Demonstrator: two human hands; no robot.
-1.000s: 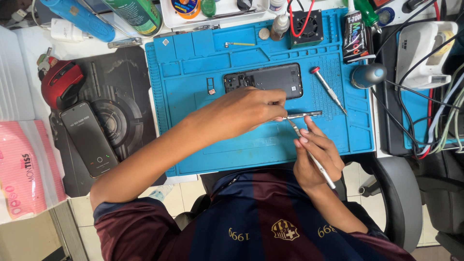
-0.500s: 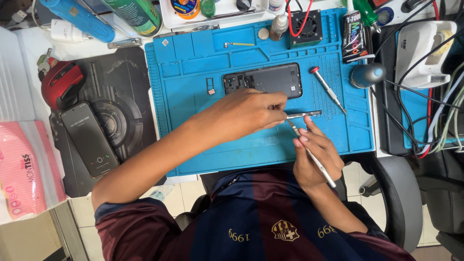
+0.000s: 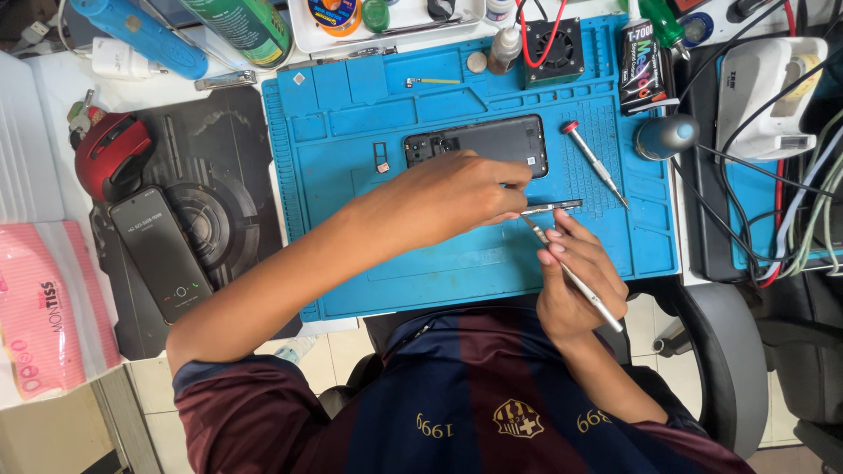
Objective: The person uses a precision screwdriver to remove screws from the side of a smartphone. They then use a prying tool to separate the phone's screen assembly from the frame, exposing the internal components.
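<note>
A dark phone [image 3: 492, 140] lies face down on the blue work mat [image 3: 351, 175]. My left hand [image 3: 457, 197] reaches across the mat and rests just below the phone's lower edge, pinching silver tweezers [image 3: 555, 207] that point right. My right hand [image 3: 581, 272] sits close under it at the mat's near edge and grips a thin silver screwdriver [image 3: 580, 285]. The screwdriver's tip meets the tweezers near my left fingertips. A red-capped screwdriver [image 3: 595, 163] lies loose on the mat to the right of the phone.
A second phone [image 3: 162, 254] with a lit screen lies on a black pad [image 3: 219, 202] at left, near a red mouse [image 3: 110, 154] and a pink packet [image 3: 39, 307]. A small fan [image 3: 553, 48], black glue tube [image 3: 643, 66], white device [image 3: 773, 83] and cables [image 3: 808, 219] crowd the back and right.
Both hands stay almost still; my left fingers have shifted very slightly around the tweezers.
</note>
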